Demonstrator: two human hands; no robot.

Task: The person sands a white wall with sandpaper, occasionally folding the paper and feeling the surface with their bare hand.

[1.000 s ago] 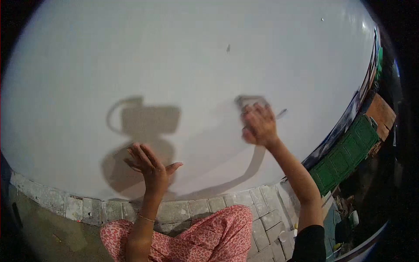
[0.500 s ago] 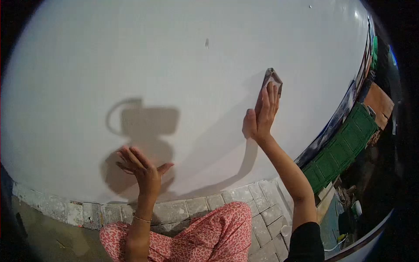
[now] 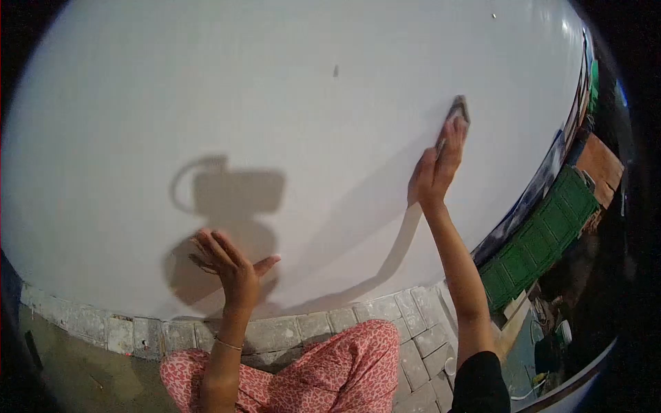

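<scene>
A smooth white wall (image 3: 124, 124) fills most of the view. My right hand (image 3: 441, 165) is pressed against it, high and right of centre. Under its fingers is a folded grey-brown sheet (image 3: 460, 104) that looks like sandpaper; its tip sticks out past the fingertips, and the palm hides the rest. Lower down, left of centre, my left hand (image 3: 237, 275) rests on the wall with thumb and fingers spread, holding nothing. Shadows of my head and arm fall across the wall around both hands.
Pale paving bricks (image 3: 275, 335) run along the wall's foot, under my patterned trousers (image 3: 310, 378). To the right lie a green ridged panel (image 3: 540, 237), a brown board (image 3: 599, 168) and a white cup-like container (image 3: 564, 332). A small dark mark (image 3: 336, 71) shows on the wall.
My right hand has slid up and to the right along the wall with the folded sheet. My left hand keeps nearly the same place, fingers spread.
</scene>
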